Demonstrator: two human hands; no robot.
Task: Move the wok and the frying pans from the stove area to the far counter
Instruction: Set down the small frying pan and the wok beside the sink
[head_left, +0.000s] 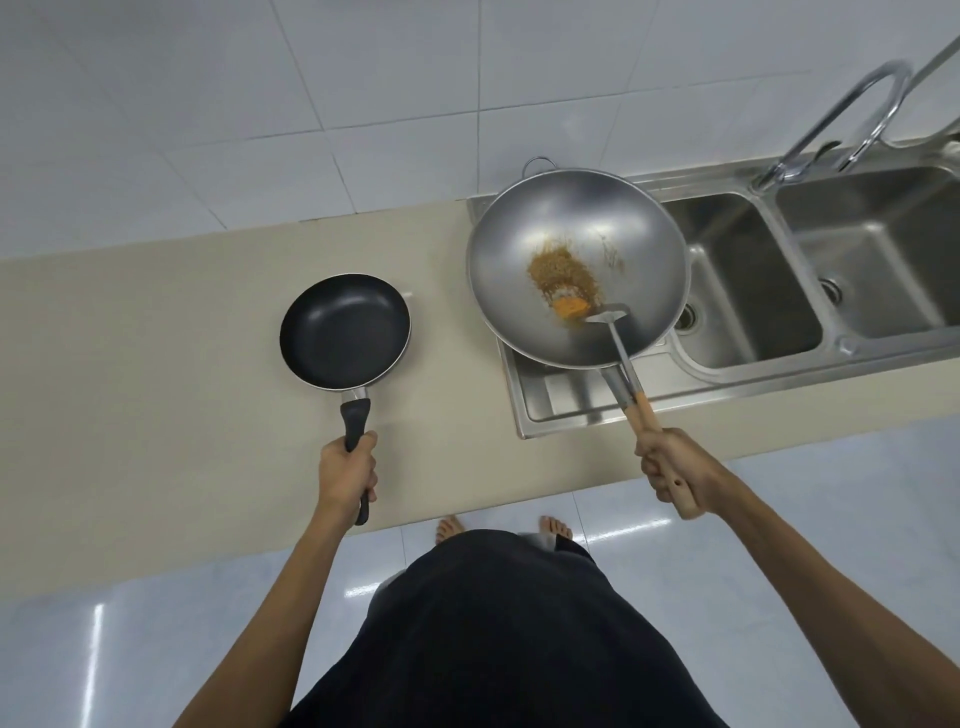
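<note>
Head view shows left hand (347, 467) fingers clenched on the frying pan (345, 331) handle over the table (156, 322), right hand (670, 470) gripping the wok (579, 267) handle over the sink (748, 270) drainboard; tilting risks spilling food residue (563, 275) and the loose spatula (608, 314).

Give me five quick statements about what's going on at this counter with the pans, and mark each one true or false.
1. The left hand grips the handle of the black frying pan. True.
2. The frying pan holds food. False: it looks empty; the food scraps are in the wok.
3. The right hand holds the wok by its wooden handle. True.
4. A metal spatula lies in the wok. True.
5. The wok hangs over the left end of the counter. False: it is over the steel drainboard beside the sink, to the right of the frying pan.
</note>
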